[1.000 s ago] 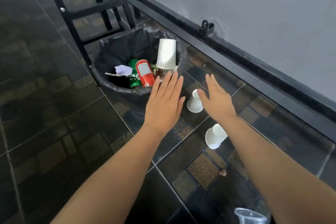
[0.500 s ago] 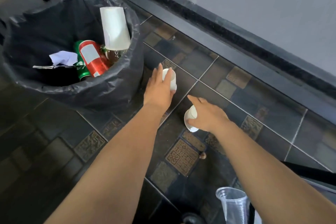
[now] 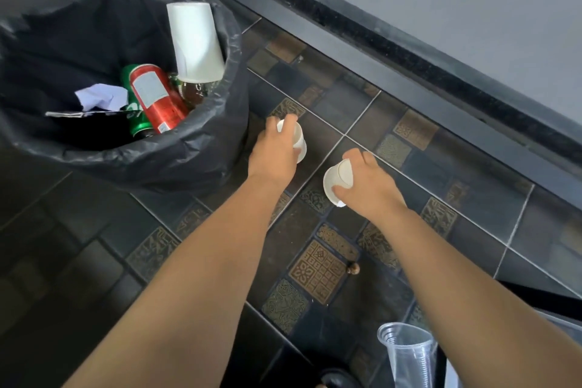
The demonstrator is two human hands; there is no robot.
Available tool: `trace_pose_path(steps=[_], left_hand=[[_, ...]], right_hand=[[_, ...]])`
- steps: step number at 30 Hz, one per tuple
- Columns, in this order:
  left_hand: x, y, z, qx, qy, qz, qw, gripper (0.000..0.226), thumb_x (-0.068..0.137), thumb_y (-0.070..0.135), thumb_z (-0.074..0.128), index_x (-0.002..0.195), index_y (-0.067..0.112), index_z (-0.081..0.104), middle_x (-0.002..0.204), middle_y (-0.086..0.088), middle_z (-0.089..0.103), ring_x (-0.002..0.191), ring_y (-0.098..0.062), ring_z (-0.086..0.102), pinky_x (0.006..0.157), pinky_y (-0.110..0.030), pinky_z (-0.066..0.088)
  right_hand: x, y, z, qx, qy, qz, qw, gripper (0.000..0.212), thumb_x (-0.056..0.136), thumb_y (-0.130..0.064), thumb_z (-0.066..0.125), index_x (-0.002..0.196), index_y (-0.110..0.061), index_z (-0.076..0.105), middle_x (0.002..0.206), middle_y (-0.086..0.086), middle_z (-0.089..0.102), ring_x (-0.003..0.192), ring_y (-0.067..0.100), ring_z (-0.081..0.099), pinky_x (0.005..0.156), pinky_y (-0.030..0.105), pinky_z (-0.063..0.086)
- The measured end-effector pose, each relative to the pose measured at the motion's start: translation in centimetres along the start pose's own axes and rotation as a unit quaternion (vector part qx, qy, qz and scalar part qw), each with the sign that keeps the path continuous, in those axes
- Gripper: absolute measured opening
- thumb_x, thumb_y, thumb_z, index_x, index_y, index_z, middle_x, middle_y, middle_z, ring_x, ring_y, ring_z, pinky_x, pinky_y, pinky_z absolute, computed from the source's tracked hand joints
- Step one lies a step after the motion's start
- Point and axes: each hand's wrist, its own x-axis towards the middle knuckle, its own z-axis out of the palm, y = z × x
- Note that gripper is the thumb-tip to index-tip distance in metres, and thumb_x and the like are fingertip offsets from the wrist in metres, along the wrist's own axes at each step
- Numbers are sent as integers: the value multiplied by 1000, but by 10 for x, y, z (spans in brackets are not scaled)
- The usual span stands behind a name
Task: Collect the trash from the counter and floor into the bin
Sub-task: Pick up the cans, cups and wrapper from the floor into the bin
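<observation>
The bin (image 3: 176,161), lined with a black bag, stands at the far left and is already partly filled: a red can (image 3: 156,98), a green can (image 3: 138,126), a crumpled paper (image 3: 100,96), and a big white cup (image 3: 196,41) upside down over what looks like a bottle. So part of the collecting looks done.

Both hands are down at the floor (image 3: 441,167), just right of the bin. The left hand (image 3: 274,151) has its grip clamped on a small white cup (image 3: 297,138), fingers wrapped over the top. The right hand (image 3: 368,186) has its grip closed on another white cup (image 3: 338,179), which lies tipped with its mouth facing left. Whether either cup has left the tiles cannot be told.

What is left, by my judgement: lift these two cups and drop them in the bin, a short reach to the left. A clear plastic cup (image 3: 409,356) shows at the near right edge and may be trash too; a small brown bit (image 3: 352,268) lies on the tiles between the arms. The surface is out of view, so its state is unknown.
</observation>
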Motion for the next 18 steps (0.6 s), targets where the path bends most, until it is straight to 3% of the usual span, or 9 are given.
trace_pose_path(steps=[5,10,18], left_hand=[[-22,5,-30,-24,83,58,995,57,90,17,64,141,22,38,133,-12,39,111,-33,51,85,-43,52],[-45,15,-68,-62,161,130,976,59,90,15,65,143,20,40,141,-12,39,122,-31,48,85,-44,56],[-69,6,-138,-140,319,130,928,65,90,19,68,147,13,37,138,-17,44,120,-30,54,90,-36,53]], right_hand=[[-11,-12,-18,75,93,-1,993,56,84,-31,65,132,-24,38,131,3,43,110,32,55,88,40,45],[-20,-33,-44,113,203,-32,972,70,85,-25,65,147,-22,32,143,6,37,122,30,50,95,43,47],[-27,-98,-74,202,325,-106,918,82,85,-21,63,154,-28,19,145,8,32,127,26,45,100,46,47]])
